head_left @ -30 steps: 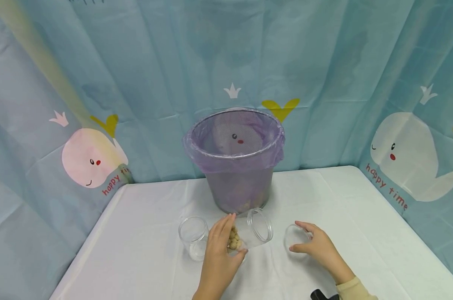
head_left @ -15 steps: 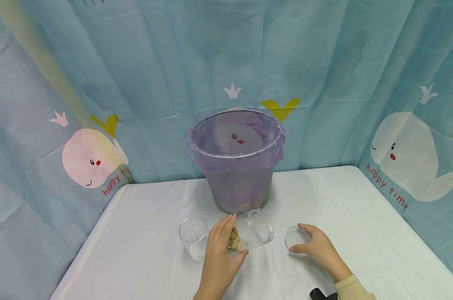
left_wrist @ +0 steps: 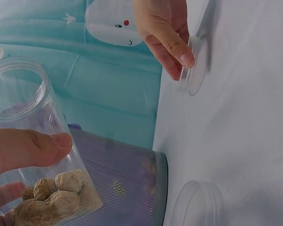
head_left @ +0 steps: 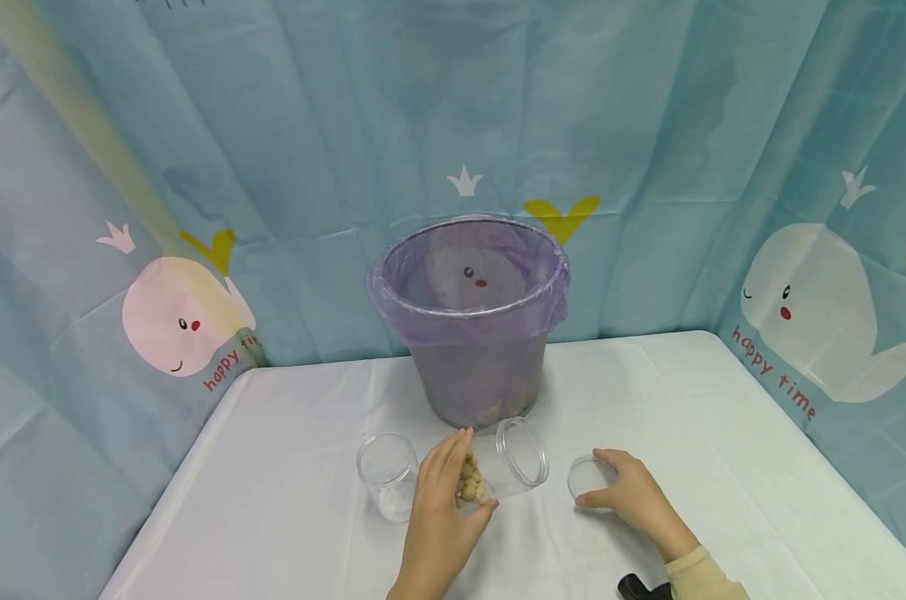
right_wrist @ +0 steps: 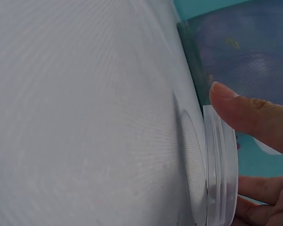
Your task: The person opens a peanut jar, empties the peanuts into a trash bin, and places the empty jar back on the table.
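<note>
My left hand (head_left: 441, 517) grips a clear plastic jar (head_left: 501, 462) near its base. The jar leans over, its uncovered mouth toward the right. Unshelled peanuts (left_wrist: 52, 197) lie gathered at its bottom end, partly hidden by my fingers in the head view. Farther right, my right hand (head_left: 636, 497) holds a clear round lid (head_left: 589, 479) by its rim, between thumb and fingers. In the right wrist view the lid (right_wrist: 220, 174) stands on edge close to the tablecloth. I cannot tell whether it touches the cloth.
An uncovered clear jar (head_left: 387, 475) stands upright left of my left hand. Behind the hands is a mesh bin (head_left: 483, 379) with a purple bag over its rim. A black object (head_left: 643, 588) shows by the right sleeve. Whale-print curtains surround the white table (head_left: 287, 467).
The right hand and lid have come down slightly toward the front of the table. The left hand and the tilted jar have shifted barely at all.
</note>
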`<state>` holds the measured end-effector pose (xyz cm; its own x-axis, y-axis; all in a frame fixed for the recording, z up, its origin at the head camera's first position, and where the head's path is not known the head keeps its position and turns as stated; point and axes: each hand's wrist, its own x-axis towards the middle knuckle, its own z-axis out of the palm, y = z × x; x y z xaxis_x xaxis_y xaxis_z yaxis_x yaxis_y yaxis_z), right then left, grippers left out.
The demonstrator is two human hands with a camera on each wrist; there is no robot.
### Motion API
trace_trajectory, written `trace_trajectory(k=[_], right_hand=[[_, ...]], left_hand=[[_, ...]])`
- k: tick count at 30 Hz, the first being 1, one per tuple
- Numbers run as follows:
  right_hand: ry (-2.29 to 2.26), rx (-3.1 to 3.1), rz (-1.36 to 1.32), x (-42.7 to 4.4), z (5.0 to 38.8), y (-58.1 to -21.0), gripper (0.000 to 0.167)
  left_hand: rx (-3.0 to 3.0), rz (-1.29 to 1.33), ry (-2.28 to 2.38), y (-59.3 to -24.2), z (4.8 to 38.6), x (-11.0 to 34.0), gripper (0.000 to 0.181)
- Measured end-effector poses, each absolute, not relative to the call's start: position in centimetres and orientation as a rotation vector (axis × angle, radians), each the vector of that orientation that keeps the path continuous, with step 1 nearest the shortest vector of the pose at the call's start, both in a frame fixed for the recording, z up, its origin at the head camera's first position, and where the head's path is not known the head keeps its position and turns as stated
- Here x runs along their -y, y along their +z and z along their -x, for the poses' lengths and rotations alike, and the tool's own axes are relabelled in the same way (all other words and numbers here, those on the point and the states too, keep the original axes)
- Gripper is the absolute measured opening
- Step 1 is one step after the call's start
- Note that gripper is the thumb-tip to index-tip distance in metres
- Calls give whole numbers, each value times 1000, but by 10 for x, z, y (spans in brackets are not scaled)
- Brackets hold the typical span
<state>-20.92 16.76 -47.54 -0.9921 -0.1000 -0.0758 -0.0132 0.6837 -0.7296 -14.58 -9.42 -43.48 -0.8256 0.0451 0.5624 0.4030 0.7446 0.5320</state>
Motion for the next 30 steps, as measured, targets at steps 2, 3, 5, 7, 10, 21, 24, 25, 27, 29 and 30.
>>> trace_trajectory(k=[2,3,5,7,10,21,24,25,27,29,30], right_hand=[[-1191,-2796,107,-167,209,-475,92],[-1188,-2802,110,-166,208,-475,93],[-1171,-2813,122,-165,207,-474,96],[-1164,-2810,131,-164,207,-474,98],[-1153,-2798,125,-164,207,-472,99],[-1247,-2769,37,-173,218,-450,79],[-1315,-2768,76,-176,223,-435,78],[-1338,-2761,96,-177,225,-430,78],[-1385,-2732,139,-178,231,-421,78],[-1433,-2691,174,-179,238,-412,78],[-1458,-2673,187,-179,241,-407,78]], left_hand=[[2408,344,-895,-434,146,94,102],[2402,348,-890,-434,146,94,103],[2380,357,-883,-432,145,95,104],[2355,366,-881,-430,145,95,105],[2331,373,-889,-424,144,97,105],[2277,381,-826,-409,145,101,108],[2263,376,-833,-403,146,103,107],[2258,376,-833,-400,147,104,107],[2243,383,-826,-396,148,106,108],[2225,394,-808,-392,150,108,107],[2217,399,-798,-391,151,109,107]])
